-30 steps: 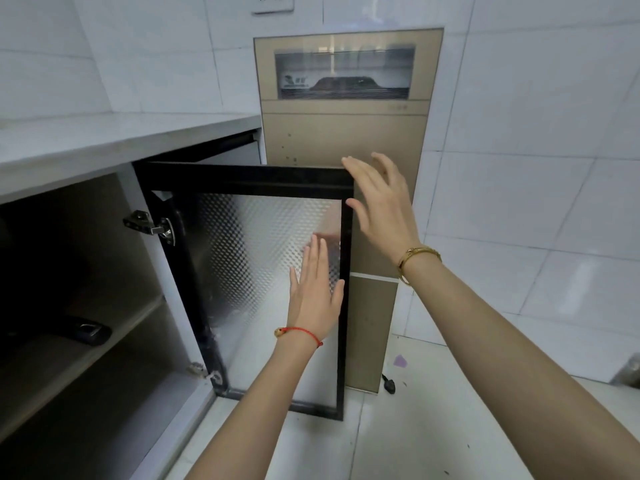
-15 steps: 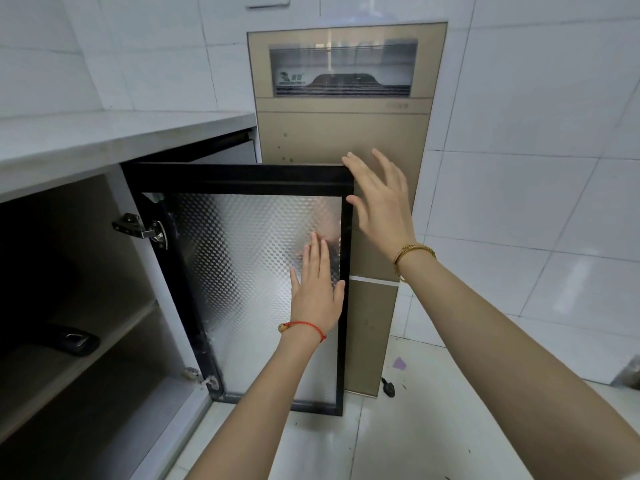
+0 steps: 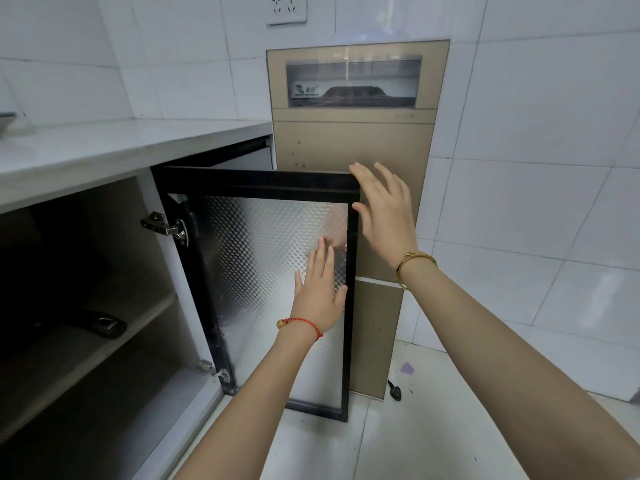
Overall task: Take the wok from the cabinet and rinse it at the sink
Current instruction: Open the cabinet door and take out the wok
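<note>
Both hands at door edge

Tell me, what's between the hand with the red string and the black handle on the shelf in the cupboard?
In the head view, the open cabinet door's black frame and patterned glass stand between the left hand and the black handle on the shelf.

Cabinet door: black frame, silvery panel with embossed diamond-check pattern.
Cabinet interior: beige-grey, dark in shadow.
Handle on shelf: black.
Countertop: white.
Appliance: gold-tan, grey striped window.
Wall tiles: white.
Left wrist cord: red.
Right wrist bracelet: gold.
</note>
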A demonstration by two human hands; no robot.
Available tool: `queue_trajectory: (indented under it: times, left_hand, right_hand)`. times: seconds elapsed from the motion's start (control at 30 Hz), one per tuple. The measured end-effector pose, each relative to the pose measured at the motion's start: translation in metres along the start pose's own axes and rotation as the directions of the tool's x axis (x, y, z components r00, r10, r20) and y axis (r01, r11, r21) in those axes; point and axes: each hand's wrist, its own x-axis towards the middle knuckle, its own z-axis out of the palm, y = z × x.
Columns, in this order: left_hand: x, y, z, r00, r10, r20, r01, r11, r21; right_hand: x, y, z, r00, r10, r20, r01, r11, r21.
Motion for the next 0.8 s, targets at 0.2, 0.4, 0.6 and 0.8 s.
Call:
queue_trajectory:
  times: [0.2,0.4,0.6,0.8]
  left_hand:
    - [-0.013,-0.006,-0.01,0.998,0.004,-0.057,-0.004,1.0,-0.014]
    - [-0.049,-0.008,-0.043,0.99,-0.036,-0.138,0.036,0.999,-0.005]
    - [-0.091,-0.032,-0.079,0.963,-0.14,-0.232,0.123,0.989,-0.086]
    - [-0.145,-0.072,-0.118,0.888,-0.359,-0.286,0.347,0.933,-0.095]
  right_hand:
    - [-0.004,-0.007,-0.014,1.0,-0.017,-0.011,0.017,0.999,0.031]
    - [-0.003,-0.031,-0.026,0.998,-0.041,-0.053,0.046,0.996,0.083]
    - [0.002,-0.086,-0.012,0.987,-0.156,-0.043,0.162,0.957,0.241]
    - [-0.011,-0.162,0.023,0.952,-0.25,0.174,0.126,0.843,0.522]
